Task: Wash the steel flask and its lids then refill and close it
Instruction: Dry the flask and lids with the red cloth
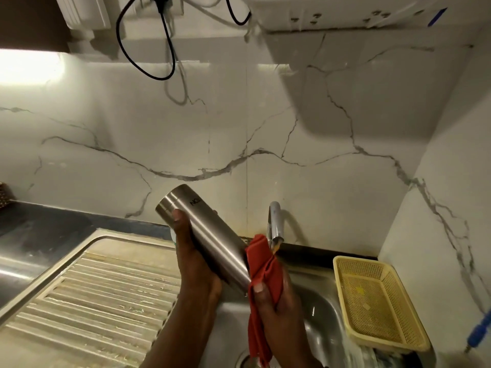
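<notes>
Steel flask (204,235), frame centre above the sink (316,298), slanted for wiping. Our left hand (195,264) gripped its body; our right hand (273,296) clamped a red cloth (265,266) against its lower end. Tap (275,221) just behind.

flask (210,235): brushed silver | cloth (264,266): red | basket (377,296): pale yellow mesh | wall (186,128): white, grey-veined marble

My left hand (198,264) is gripping the steel flask (210,235) from below; my right hand (276,301) is clutching the red cloth (264,264), thumb on top.
</notes>
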{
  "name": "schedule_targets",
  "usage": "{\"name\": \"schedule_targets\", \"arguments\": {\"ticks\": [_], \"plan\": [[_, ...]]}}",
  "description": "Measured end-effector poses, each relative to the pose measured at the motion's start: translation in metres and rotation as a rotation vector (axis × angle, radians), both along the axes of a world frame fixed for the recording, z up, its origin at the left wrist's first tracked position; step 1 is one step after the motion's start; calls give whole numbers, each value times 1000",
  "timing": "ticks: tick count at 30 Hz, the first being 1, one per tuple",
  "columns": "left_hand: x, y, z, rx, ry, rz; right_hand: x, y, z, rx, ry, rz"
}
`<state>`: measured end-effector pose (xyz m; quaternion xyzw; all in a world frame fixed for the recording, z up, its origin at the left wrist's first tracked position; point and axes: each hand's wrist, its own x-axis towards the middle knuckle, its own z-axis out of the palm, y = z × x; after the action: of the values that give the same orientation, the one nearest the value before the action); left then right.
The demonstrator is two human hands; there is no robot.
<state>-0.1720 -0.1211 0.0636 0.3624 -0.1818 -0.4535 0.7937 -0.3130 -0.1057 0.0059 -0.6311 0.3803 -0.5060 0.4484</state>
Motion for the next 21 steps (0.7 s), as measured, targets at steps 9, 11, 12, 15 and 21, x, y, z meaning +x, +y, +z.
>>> {"name": "schedule_targets", "arguments": {"ticks": [9, 11, 12, 15, 21], "plan": [[-16, -6, 3, 112, -22, -56, -10, -9, -4, -450, 278, -115], [-16, -5, 0, 64, 9, -74, -7, -7, -1, -457, 275, -87], [-15, -6, 1, 50, 24, -86, -5, -7, 4, -435, 271, -62], [-19, -5, 4, 9, -96, -176, 2, -5, 28, -273, 152, 102], [-27, -2, 8, 11, -599, -126, 0, -34, 57, 79, -109, 241]]}}
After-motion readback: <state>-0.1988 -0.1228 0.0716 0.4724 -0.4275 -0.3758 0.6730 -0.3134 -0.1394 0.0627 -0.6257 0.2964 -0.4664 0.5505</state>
